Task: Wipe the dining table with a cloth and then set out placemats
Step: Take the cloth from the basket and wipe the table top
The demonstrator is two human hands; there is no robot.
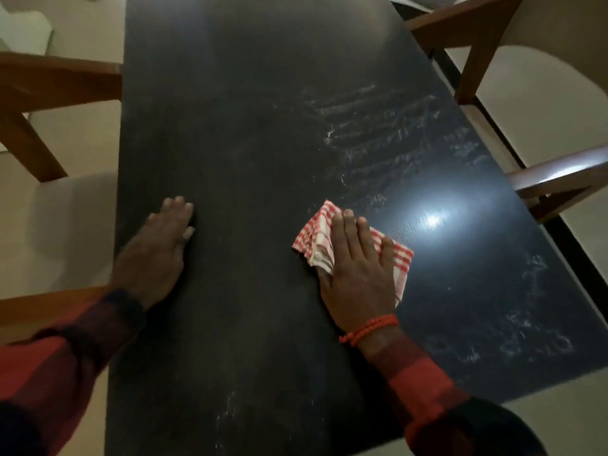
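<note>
A long black dining table (pixel 250 133) fills the middle of the view. A folded red-and-white checked cloth (pixel 317 236) lies on it right of centre. My right hand (pixel 358 264) presses flat on the cloth with straight fingers; an orange bead bracelet sits on that wrist. My left hand (pixel 158 248) rests flat on the table near its left edge, holding nothing. Pale smear streaks (pixel 388 136) cover the right half of the tabletop beyond the cloth. No placemats are in view.
Wooden chairs with pale seats stand along both sides: one at the left (pixel 49 93) and two at the right (pixel 467 37) (pixel 559 179). A bright lamp reflection (pixel 432 220) glares on the table right of the cloth. The floor is light beige.
</note>
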